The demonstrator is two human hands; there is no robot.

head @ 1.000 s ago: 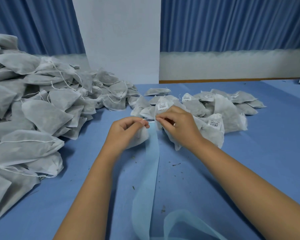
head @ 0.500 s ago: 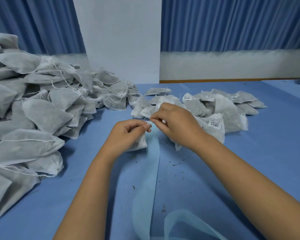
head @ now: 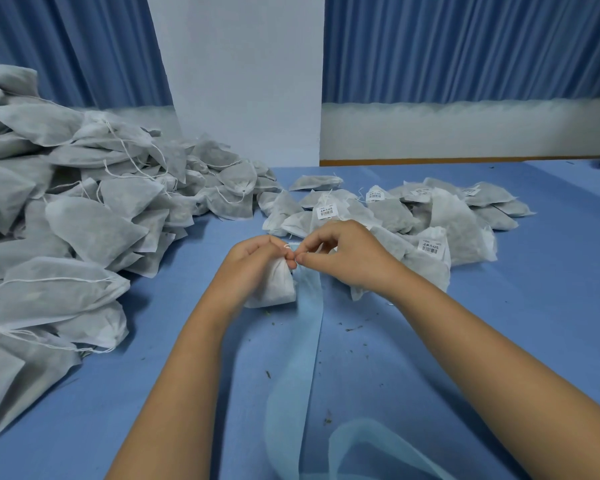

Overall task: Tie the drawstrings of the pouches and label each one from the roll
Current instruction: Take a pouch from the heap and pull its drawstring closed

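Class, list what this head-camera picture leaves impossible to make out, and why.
1. Head view: whether the drawstring is knotted; the left hand and right hand cover it atop the pouch.
2. Head view: print on the labels; too small.
3. Head view: the roll; its strip runs off the bottom edge.
4. Head view: size of the left pile; cut by the left edge.

Barcode labels [head: 326, 212] on pouches [head: 392, 216] carry print too small to read.
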